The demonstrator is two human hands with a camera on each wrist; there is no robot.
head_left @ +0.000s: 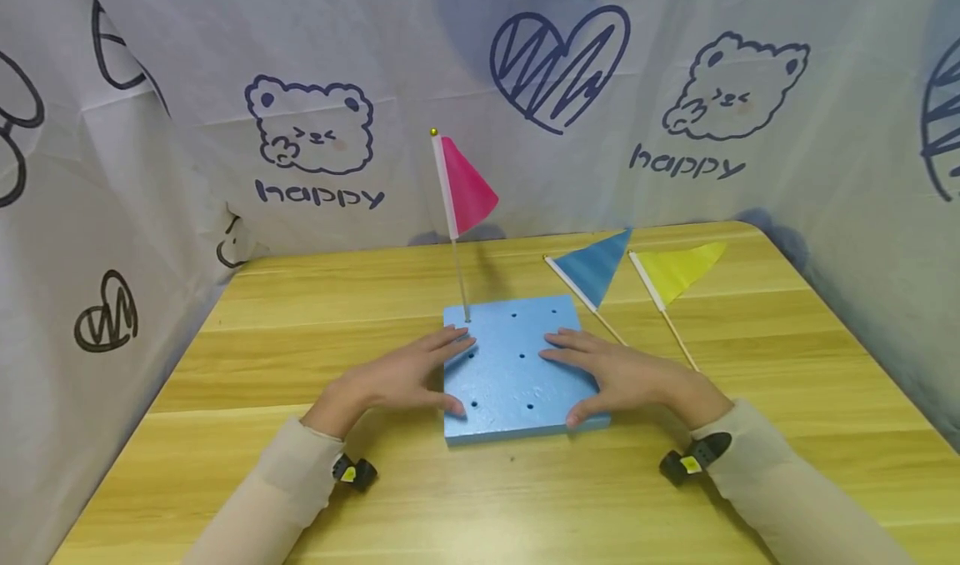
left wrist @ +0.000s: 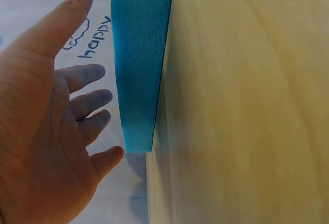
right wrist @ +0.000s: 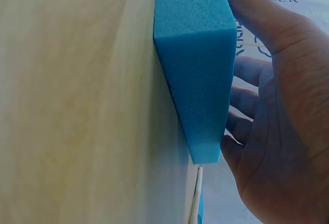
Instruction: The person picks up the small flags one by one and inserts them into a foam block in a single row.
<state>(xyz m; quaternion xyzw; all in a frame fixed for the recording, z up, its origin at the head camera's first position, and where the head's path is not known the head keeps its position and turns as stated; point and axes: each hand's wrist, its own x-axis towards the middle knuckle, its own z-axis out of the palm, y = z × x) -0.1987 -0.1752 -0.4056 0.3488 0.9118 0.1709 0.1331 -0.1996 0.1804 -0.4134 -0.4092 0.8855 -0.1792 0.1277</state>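
Observation:
A light-blue foam board point(head_left: 501, 382) with several small holes lies flat on the table. The pink pennant flag point(head_left: 467, 192) stands upright, tilted slightly left, its stick in the far-left hole. My left hand point(head_left: 408, 373) spreads over the board's left edge, fingers extended and holding nothing. Over the right edge reaches my right hand point(head_left: 618, 375), fingers likewise spread with nothing in them. Both wrist views show the thick foam side point(left wrist: 141, 64), with the fingertips right at its top face.
Right of the board lie a blue pennant flag point(head_left: 596, 269) and a yellow pennant flag point(head_left: 678, 272), their sticks running partly behind the right hand. A wooden table point(head_left: 300, 315) bears everything. White cloth point(head_left: 420, 32) printed with bears and hearts hangs behind and at the sides.

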